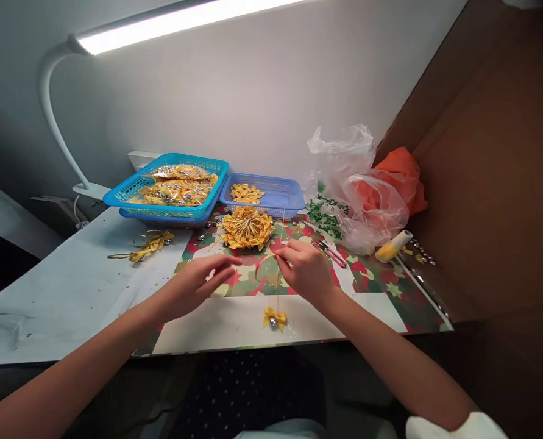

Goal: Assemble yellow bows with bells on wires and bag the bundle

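Patterned tabletop; left hand open, apart from right hand, which pinches gold cord, gripped part hidden

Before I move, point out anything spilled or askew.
Silver beads lie loose at the right of the table, as if spilled. Beside them, a yellow-and-white roll looks tipped onto its side.

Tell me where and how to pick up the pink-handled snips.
Best pinch the snips by their pink handles, coming from above and the near right: they lie low on the table, handle end nearer the person, metal end pointing away and left.
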Action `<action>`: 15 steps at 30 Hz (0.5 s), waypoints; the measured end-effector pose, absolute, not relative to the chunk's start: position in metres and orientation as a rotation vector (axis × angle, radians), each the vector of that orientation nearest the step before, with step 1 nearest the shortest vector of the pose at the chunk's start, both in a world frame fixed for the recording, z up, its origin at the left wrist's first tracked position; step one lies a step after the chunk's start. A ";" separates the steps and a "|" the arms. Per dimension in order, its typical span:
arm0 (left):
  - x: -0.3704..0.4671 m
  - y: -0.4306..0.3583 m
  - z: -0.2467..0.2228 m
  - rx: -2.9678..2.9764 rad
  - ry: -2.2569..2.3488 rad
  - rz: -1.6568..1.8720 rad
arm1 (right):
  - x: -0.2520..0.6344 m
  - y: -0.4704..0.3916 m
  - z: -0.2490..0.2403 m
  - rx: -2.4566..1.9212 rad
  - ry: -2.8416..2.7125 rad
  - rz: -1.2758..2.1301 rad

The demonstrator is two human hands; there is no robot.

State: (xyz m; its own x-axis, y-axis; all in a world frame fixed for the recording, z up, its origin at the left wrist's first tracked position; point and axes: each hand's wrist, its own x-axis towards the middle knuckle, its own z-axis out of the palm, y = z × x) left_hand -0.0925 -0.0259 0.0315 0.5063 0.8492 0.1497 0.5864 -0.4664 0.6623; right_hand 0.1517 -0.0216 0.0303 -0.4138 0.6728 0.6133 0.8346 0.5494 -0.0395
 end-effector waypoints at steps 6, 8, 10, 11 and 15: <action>-0.051 -0.024 0.031 2.348 1.478 0.526 | 0.146 -0.022 0.029 -1.268 -2.148 -0.266; -0.040 -0.018 0.029 2.356 1.497 0.458 | 0.144 -0.019 0.027 -1.252 -2.125 -0.181; -0.033 -0.010 0.027 2.341 1.474 0.458 | 0.144 -0.013 0.025 -1.225 -2.076 -0.072; -0.030 -0.005 0.026 2.325 1.460 0.475 | 0.145 -0.010 0.023 -1.211 -2.040 -0.021; -0.027 0.010 0.026 2.245 1.366 0.494 | 0.149 0.007 0.017 -1.188 -1.910 0.080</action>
State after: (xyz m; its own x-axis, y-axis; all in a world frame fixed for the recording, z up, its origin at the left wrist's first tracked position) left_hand -0.0270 0.0102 0.0259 0.4412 0.8952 0.0632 0.7285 -0.3984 0.5573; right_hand 0.1492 0.0065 0.0165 -0.1749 0.7572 0.6293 0.7022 0.5440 -0.4594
